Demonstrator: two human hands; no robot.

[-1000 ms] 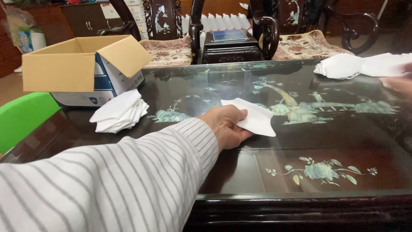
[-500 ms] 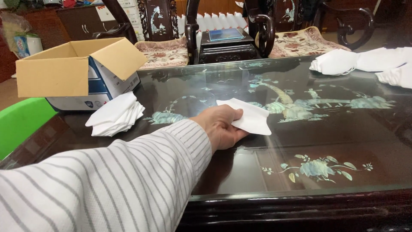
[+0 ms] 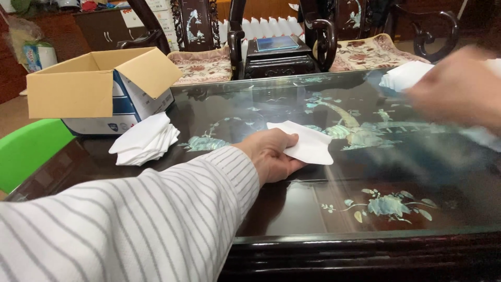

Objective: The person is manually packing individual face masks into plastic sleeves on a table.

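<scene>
A white stack point(image 3: 143, 140) and box point(image 3: 99, 86) lie left of the left hand point(image 3: 271, 156), which pinches a mask point(image 3: 305, 142) flat, long axis pointing right. Right hand point(image 3: 459, 86) (blurred): grip unclear.

Two hands show — one left hand in a striped sleeve point(image 3: 271, 156), one blurred right hand point(image 3: 459, 86). One open cardboard box point(image 3: 99, 86) stands far left. White folded paper pieces: one single sheet point(image 3: 308, 143), one near-left stack point(image 3: 143, 140), one far-right pile point(image 3: 404, 75). One dark glass-topped table point(image 3: 313, 209).
</scene>
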